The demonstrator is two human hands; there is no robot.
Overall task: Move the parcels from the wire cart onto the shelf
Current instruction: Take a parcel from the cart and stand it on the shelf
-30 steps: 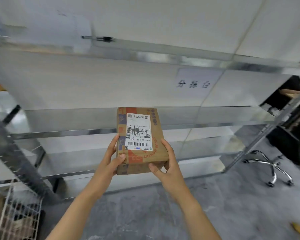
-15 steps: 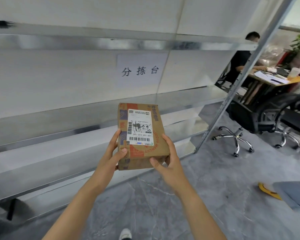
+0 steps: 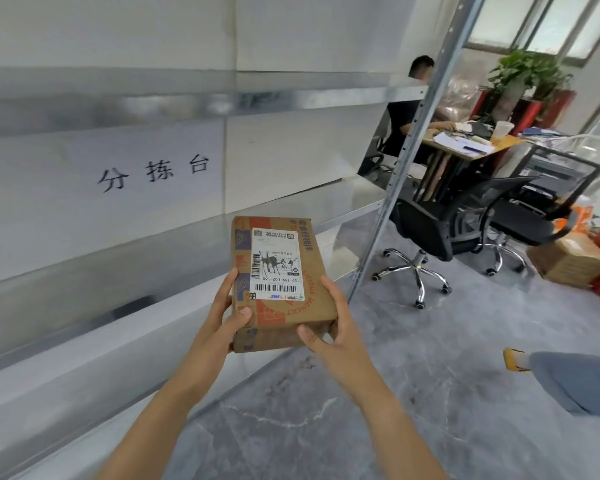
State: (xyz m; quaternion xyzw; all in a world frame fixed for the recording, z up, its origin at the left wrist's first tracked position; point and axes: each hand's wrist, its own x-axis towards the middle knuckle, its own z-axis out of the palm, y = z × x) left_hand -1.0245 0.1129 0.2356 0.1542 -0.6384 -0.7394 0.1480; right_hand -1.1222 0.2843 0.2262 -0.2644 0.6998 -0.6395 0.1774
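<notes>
- Parcel (image 3: 278, 282), head view: the brown cardboard box with the white shipping label (image 3: 276, 265) rides in the air between my two hands. It is in front of the metal shelf (image 3: 153, 258) and touches none of its boards.
- My left hand (image 3: 227, 315) grips the near left corner, thumb on the top face and fingers along the side. My right hand (image 3: 329, 327) grips the near right corner, thumb on the end face and fingers curled along the right edge.
- What has just changed: my view swings right along the shelf. A second ago I face the boards squarely, with the wire cart at lower left. Now the cart is out of frame and the shelf's slotted end upright (image 3: 406, 150) stands just right of the parcel.
- Newly in sight beyond that upright are black office chairs (image 3: 430, 230) and a seated person (image 3: 406, 112) at a desk. The printed wall sign (image 3: 153, 171) has slid from the parcel's right to its left.
- Unchanged is my hold: label up, both hands at the same corners.
- I judge this to be the carry stage. The parcel is away from the cart, heading toward the shelf's right end, and not yet set down.
</notes>
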